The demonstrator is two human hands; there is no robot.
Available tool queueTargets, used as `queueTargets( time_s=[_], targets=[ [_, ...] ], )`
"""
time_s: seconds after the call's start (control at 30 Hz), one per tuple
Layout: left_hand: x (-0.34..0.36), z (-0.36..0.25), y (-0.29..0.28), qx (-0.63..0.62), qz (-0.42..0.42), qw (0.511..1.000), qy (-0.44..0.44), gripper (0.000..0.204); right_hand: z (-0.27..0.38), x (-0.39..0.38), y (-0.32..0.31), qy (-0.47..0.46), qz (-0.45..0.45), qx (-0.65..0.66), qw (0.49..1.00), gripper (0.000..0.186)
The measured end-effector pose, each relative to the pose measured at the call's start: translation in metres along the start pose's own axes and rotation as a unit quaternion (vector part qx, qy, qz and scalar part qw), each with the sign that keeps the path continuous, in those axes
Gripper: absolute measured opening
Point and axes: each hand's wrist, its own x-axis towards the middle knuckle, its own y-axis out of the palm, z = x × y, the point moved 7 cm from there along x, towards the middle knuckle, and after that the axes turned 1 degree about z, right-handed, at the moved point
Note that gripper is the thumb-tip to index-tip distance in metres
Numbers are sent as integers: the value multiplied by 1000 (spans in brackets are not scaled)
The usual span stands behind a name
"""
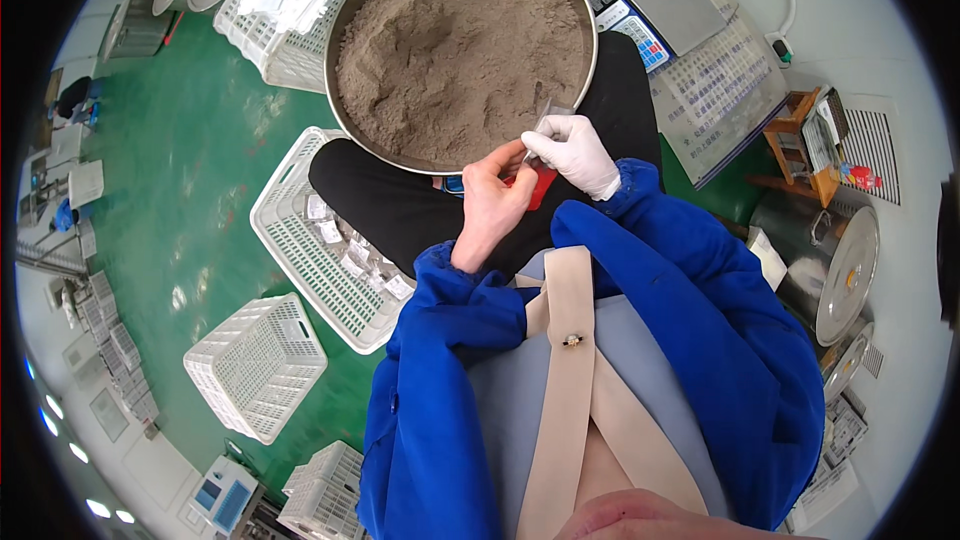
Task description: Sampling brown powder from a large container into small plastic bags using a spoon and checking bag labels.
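Note:
My bare left hand (488, 196) and my white-gloved right hand (574, 154) meet over my lap, at the near rim of a wide metal basin (331, 60). Between their fingertips they pinch a small clear plastic bag (549, 112); how much is in it I cannot make out. Grey-brown powder (460, 50) fills the basin in an uneven heap. Just below my hands lies something red (541, 188), partly covered by them.
A white basket (272, 202) with several small labelled packets (352, 258) stands left of my leg. Further left is another white crate (255, 365). A digital scale (640, 38) sits right of the basin. A small wooden stand (795, 145) and lidded metal drums (848, 275) are at the right.

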Motion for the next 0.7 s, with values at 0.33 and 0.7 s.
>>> queueTargets(
  time_s=[0.33,0.7],
  targets=[
    [12,-10,6,44,2,999,31,19,10,4,-11,-18,-15,-132,991,25],
    [19,9,6,4,8,1000,18,22,7,10,-15,-5,12,-160,987,26]
  ],
)
